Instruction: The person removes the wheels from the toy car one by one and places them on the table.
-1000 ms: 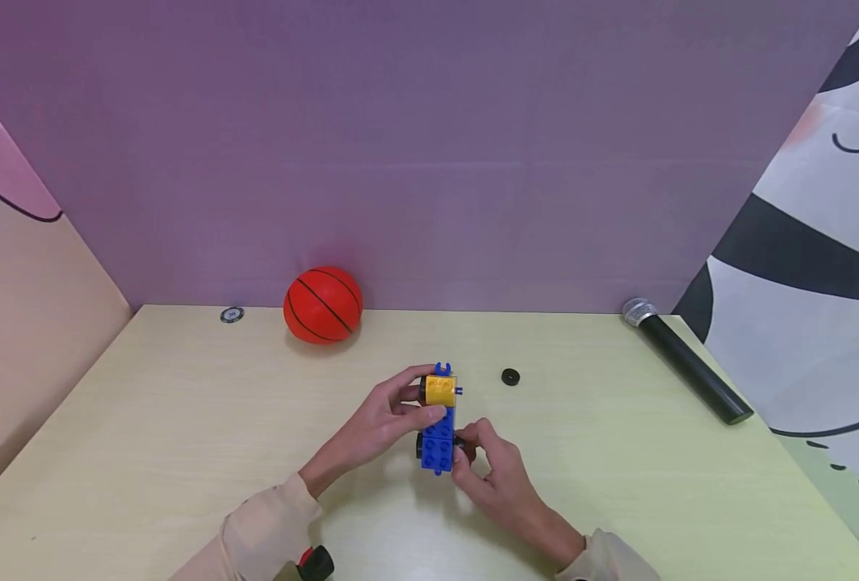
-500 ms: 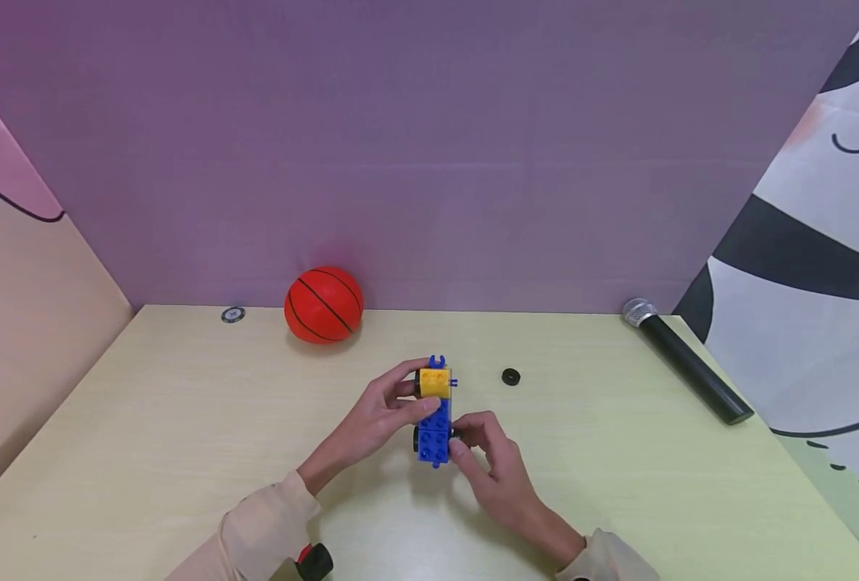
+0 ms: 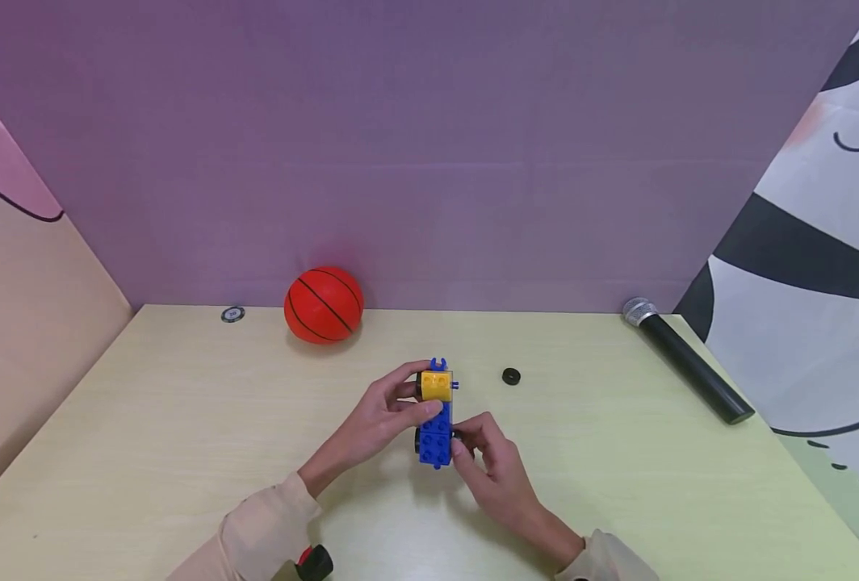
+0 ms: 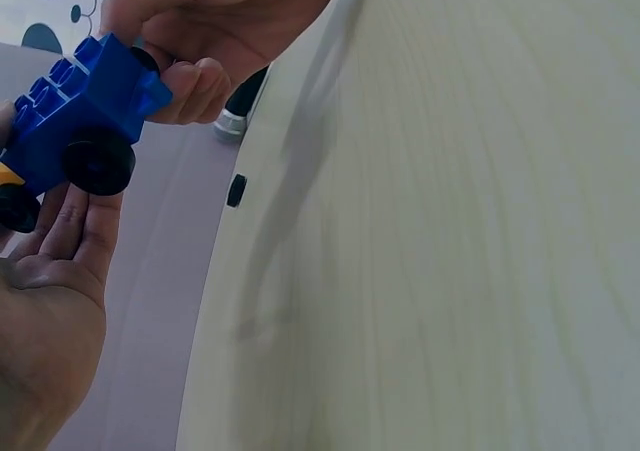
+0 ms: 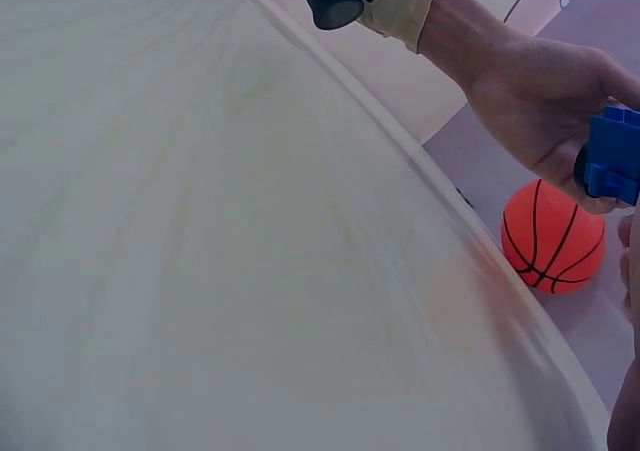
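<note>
Above the table, my left hand holds a toy car built of blue and yellow blocks, thumb on top and fingers along its far left side. Black wheels sit on the car's left side, and a bare blue axle stub sticks out at the right of the yellow block. At the rear right of the car, my right hand pinches a small black wheel, mostly hidden by the fingers. In the left wrist view a black wheel shows on the blue body. Another loose black wheel lies flat on the table.
A red ball with black lines sits at the back edge of the table. Left of it lies a round chip. A black microphone lies at the right edge. A purple panel stands behind.
The toy car has shifted slightly left and away from me in my left hand. My right fingers have moved a little left with it, staying at its rear right side.
</note>
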### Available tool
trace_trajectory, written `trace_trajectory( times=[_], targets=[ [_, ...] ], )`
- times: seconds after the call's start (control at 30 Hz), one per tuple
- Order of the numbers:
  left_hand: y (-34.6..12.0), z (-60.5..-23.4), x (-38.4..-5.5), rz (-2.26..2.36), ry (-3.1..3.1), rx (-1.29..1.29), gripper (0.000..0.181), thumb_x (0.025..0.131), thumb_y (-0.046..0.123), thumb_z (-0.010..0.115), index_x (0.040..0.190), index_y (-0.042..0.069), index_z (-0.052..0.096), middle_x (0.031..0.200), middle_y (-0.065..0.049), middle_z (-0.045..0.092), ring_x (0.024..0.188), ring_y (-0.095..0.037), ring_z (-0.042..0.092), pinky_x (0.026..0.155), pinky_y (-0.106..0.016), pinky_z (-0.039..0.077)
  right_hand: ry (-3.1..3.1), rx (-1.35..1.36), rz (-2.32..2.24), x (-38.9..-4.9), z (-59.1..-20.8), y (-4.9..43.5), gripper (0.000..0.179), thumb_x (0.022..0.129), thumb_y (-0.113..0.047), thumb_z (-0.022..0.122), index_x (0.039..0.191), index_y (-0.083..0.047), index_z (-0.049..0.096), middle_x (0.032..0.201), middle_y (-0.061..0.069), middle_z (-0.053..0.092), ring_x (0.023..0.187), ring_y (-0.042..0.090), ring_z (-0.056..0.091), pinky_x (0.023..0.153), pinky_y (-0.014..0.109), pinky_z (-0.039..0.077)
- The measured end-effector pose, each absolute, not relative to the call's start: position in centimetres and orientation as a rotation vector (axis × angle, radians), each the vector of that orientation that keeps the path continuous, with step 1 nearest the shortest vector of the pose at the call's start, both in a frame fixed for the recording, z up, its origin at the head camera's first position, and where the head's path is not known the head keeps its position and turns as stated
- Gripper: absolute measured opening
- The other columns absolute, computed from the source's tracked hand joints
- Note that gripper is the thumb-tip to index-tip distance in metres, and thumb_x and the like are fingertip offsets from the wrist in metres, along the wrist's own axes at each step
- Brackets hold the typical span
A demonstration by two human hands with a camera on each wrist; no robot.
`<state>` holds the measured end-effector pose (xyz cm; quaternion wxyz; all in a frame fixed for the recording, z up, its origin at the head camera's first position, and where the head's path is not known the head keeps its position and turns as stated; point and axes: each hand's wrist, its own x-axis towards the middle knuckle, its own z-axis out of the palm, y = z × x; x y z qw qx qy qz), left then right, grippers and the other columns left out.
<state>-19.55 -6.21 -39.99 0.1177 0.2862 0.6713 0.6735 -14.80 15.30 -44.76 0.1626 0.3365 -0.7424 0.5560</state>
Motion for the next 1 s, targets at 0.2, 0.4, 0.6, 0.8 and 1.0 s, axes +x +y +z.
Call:
trace_trajectory(
  times=[0.2,0.4,0.6,0.8,1.0],
  targets=[
    [-5.97,-39.89,-19.4,1.946,1.993,0.821,0.059,0.104,0.029,0.065,0.155,0.009,0.044,0.131,-0.018,0.061,0.117,-0.033,0.064,0.097,-0.044,0.056,-2.146,0.947,1.467,-14.8,-44.46,15.38,0.025,0.092,0.016,0.054,0.11,-0.001,0.054,0.093,0.01,0.072,0.075,0.014,0.06,0.063,0.026,0.051],
    [-6.0,-39.94,-19.43,1.952,1.974,0.832,0.059,0.104,0.029,0.065,0.155,0.008,0.044,0.131,-0.019,0.062,0.117,-0.033,0.064,0.097,-0.044,0.056,-2.146,0.972,1.552,-14.62,-44.15,15.49,0.021,0.093,0.017,0.05,0.109,0.003,0.052,0.102,0.018,0.072,0.084,0.015,0.065,0.074,0.028,0.057],
    [-6.13,-40.06,-19.52,1.941,1.971,0.83,0.06,0.104,0.032,0.065,0.154,0.007,0.043,0.13,-0.018,0.062,0.117,-0.032,0.064,0.098,-0.044,0.055,-2.137,1.009,1.62,-14.62,-44.12,15.61,0.02,0.094,0.018,0.048,0.108,0.005,0.051,0.104,0.023,0.07,0.087,0.016,0.066,0.077,0.028,0.057],
    [-6.18,-40.0,-19.53,1.936,1.972,0.829,0.06,0.104,0.032,0.065,0.154,0.007,0.044,0.13,-0.018,0.062,0.116,-0.033,0.065,0.098,-0.044,0.055,-2.138,1.011,1.621,-14.68,-44.18,15.64,0.021,0.094,0.017,0.049,0.109,0.003,0.051,0.103,0.02,0.07,0.084,0.017,0.065,0.075,0.028,0.056],
    [-6.41,-39.57,-19.56,1.967,1.971,0.793,0.061,0.104,0.032,0.064,0.156,0.009,0.043,0.132,-0.019,0.062,0.117,-0.034,0.065,0.098,-0.045,0.055,-2.102,0.999,1.761,-14.63,-44.26,15.6,0.024,0.103,0.009,0.049,0.127,0.004,0.051,0.103,0.014,0.067,0.085,0.022,0.065,0.08,0.028,0.057]
  ],
)
